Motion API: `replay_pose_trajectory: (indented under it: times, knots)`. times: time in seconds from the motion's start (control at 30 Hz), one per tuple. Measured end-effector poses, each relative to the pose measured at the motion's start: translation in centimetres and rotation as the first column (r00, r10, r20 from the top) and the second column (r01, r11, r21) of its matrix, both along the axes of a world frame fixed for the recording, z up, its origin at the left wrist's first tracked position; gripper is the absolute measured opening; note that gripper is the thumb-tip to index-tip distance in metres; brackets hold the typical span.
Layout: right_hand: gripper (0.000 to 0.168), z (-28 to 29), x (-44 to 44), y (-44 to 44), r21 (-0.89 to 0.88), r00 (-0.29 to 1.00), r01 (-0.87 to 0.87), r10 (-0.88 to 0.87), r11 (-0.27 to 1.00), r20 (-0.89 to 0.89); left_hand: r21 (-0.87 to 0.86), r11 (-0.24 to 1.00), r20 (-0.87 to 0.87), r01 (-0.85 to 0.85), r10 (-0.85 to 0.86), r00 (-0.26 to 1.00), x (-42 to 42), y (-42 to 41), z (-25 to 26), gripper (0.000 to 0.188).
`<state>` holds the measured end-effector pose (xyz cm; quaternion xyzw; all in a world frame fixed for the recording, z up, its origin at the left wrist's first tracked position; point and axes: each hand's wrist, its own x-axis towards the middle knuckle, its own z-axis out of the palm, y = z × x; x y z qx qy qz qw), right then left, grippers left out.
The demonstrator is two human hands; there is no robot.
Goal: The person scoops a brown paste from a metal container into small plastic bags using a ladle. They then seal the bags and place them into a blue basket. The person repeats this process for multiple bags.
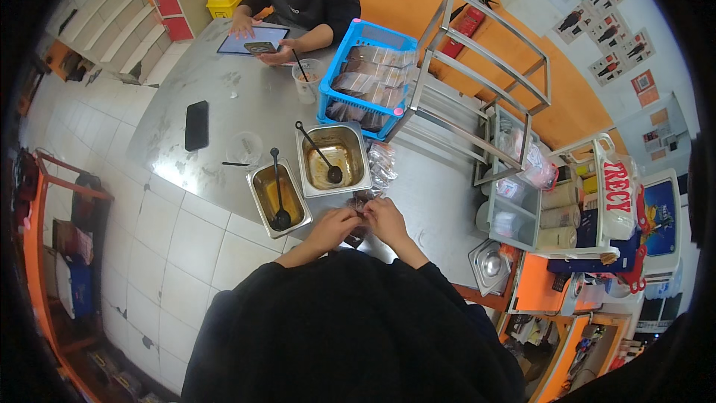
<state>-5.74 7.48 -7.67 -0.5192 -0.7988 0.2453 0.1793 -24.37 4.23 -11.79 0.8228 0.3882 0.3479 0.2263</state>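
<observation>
At the table's near edge, my left hand (334,227) and my right hand (386,220) meet with fingertips pinching a small clear plastic packet (355,239). Something dark shows through its film; my fingers cover much of it. Just beyond them lie shiny plastic packets (381,163). Left of these, a rectangular steel food pan (362,189) has brown sauce residue and a black ladle (313,145) leaning inside. A narrower steel pan (306,218), nearer my left hand, holds yellowish-brown liquid and another black ladle (277,179).
A blue plastic basket (326,102) of filled packets stands beyond the pans, beside a metal rack frame (415,92). A phone (196,125), a clear lid (244,147) and a plastic cup (306,89) rest on the steel table (162,117). Across it, a person (313,0) holds a phone over a tablet.
</observation>
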Motion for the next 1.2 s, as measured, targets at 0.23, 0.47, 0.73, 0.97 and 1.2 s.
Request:
replay_pose_trajectory:
  times: [0.23, 0.47, 0.73, 0.97, 1.2]
  knots:
    - [0.008, 0.1, 0.3, -0.3, -0.061, 0.992, -0.032, 0.024, 0.998, -0.128, -0.292, 0.948, 0.187, -0.126, 0.186, 0.965, 0.7, -0.9, -0.7, 0.046]
    - [0.010, -1.9, 1.0, -0.3, -0.153, 0.988, -0.113, 0.095, 0.982, -0.121, -0.234, 0.965, 0.047, -0.116, 0.131, 0.990, 0.4, -0.6, -1.2, 0.046]
    - [0.017, -2.1, 2.2, 1.0, -0.243, 0.961, -0.102, 0.032, 0.965, -0.275, -0.042, 0.991, -0.025, -0.126, 0.125, 0.992, 0.0, -0.4, -0.4, 0.024]
    - [0.018, -2.2, 3.3, 2.0, -0.191, 0.956, 0.036, -0.089, 0.981, -0.280, -0.069, 0.987, -0.060, -0.148, 0.144, 0.988, 0.1, -0.4, 0.4, 0.022]
    - [0.026, -1.9, 4.2, 1.9, -0.097, 0.990, 0.101, -0.110, 0.990, -0.089, -0.067, 0.987, -0.083, -0.143, 0.138, 0.987, 0.2, -0.3, 0.6, 0.018]
